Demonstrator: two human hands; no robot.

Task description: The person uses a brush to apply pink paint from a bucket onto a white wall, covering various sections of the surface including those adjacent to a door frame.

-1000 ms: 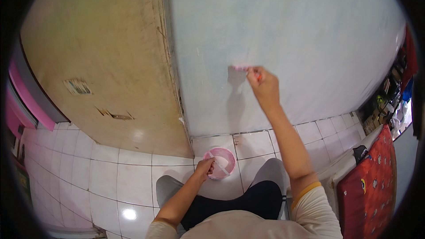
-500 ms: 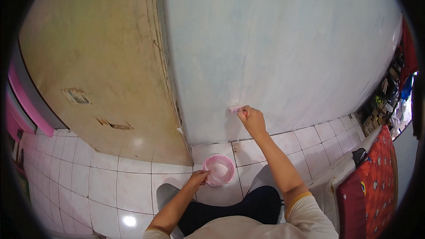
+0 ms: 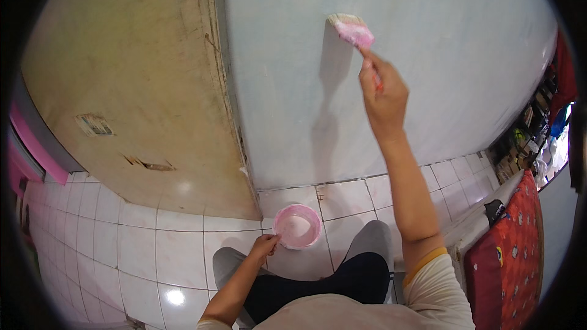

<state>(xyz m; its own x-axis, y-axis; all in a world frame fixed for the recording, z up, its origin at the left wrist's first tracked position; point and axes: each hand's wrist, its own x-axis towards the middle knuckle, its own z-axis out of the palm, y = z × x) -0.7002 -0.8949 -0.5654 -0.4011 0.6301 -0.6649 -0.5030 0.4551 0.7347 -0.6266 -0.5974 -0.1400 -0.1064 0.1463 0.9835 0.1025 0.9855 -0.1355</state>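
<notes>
My right hand [image 3: 385, 95] is closed round the red handle of a wide paintbrush [image 3: 353, 29], raised in front of the pale blue-white wall [image 3: 275, 85]. The brush's pale bristle end points up and to the left, with pink-white paint on its body, and its shadow falls on the wall below. Down by the floor, my left hand [image 3: 265, 245] grips the near left rim of a pink bucket [image 3: 318, 223]. Whitish paint shows inside the bucket, which stands between my knees and the wall.
A worn, yellowish wooden panel [image 3: 134, 85] stands left of the wall, its surface torn in places. White tiles [image 3: 180, 253] cover the floor. At the right lean a red patterned mattress [image 3: 516, 256] and a pale one; a cluttered shelf [image 3: 520, 140] lies beyond them.
My right hand has swept the paintbrush from low on the wall to a much higher spot. My left hand stays at the bucket's rim.
</notes>
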